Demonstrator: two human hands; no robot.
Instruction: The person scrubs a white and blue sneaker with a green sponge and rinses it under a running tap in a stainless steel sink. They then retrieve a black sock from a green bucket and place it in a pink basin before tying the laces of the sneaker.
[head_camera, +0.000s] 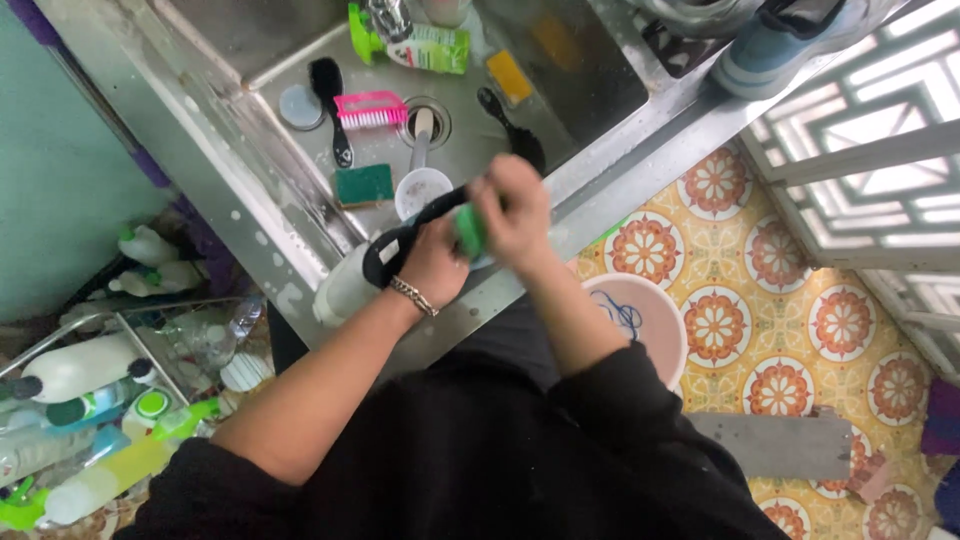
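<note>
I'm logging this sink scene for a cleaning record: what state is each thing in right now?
Black-and-white shoe: held sideways over the sink edge by the left hand.
Green brush: gripped in the right hand, pressed on the shoe.
Pink bristle brush: lying loose in the steel sink.
Green sponge: lying flat, unused.
Green-capped bottle: tipped on its side.
Pink basin: on the floor, upright.

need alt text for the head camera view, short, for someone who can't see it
Seen from above, a person's left hand holds a black and white shoe over the edge of a steel sink, while the right hand presses a green brush against it. In the sink lie a pink brush, a green sponge and a black brush.
</note>
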